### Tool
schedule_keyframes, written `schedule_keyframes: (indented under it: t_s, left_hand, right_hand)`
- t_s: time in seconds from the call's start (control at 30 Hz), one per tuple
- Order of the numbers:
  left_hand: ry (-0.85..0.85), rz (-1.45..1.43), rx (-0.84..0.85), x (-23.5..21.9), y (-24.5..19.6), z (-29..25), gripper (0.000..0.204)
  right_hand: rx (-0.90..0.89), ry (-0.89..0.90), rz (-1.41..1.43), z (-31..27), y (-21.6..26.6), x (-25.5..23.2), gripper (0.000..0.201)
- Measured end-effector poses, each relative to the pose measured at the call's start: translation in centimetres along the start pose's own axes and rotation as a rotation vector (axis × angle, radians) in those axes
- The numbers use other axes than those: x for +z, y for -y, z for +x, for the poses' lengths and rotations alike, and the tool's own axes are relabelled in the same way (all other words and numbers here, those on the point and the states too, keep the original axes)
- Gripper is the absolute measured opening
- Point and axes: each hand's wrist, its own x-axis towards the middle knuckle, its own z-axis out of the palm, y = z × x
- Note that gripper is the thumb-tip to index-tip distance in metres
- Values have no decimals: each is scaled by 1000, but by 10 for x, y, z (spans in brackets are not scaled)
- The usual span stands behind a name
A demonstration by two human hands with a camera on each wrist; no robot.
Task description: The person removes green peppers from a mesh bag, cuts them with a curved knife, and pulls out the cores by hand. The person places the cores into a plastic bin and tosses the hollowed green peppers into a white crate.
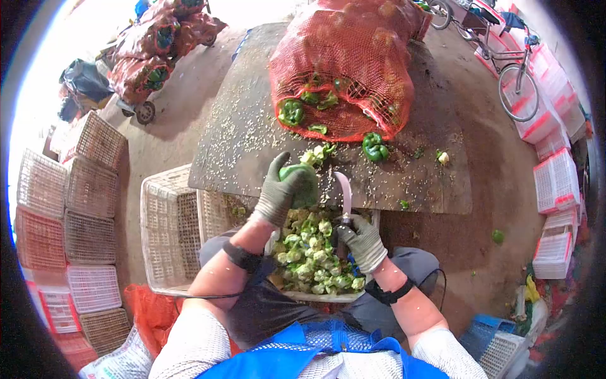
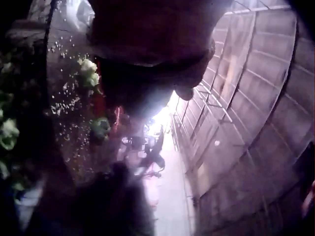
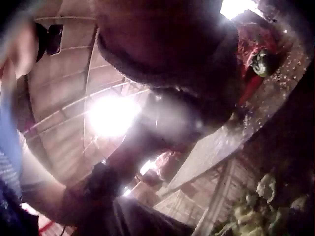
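In the head view my gloved left hand (image 1: 275, 194) grips a green bell pepper (image 1: 305, 187) over the near edge of the board (image 1: 246, 145). My gloved right hand (image 1: 365, 245) holds a curved knife (image 1: 345, 194) by its dark handle, the pale blade pointing up and away from me. Between my knees is a crate (image 1: 315, 297) of pale pepper cores (image 1: 309, 252) with green bits. Just beyond the held pepper lies a pale core (image 1: 314, 156). In both wrist views the hands are dark and hide most of what they hold.
A red mesh sack (image 1: 344, 57) of peppers lies open toward me on the board, with a loose pepper (image 1: 375, 147) at its mouth. An upright white crate (image 1: 165, 234) stands at my left. Stacked crates (image 1: 95, 189) line the left side; a bicycle (image 1: 517, 82) stands far right.
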Motion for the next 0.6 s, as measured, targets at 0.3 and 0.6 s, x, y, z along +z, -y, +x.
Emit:
schedule_keyframes:
  t_s: [0.3,0.6]
  left_hand:
    - [252,491,458,-18,-6,-13,85]
    - [77,437,544,-27,-37,-11,69]
  right_hand:
    - [-205,-153,-165,-2,50,48,27]
    - [-396,-319,-399,32,59,98,23]
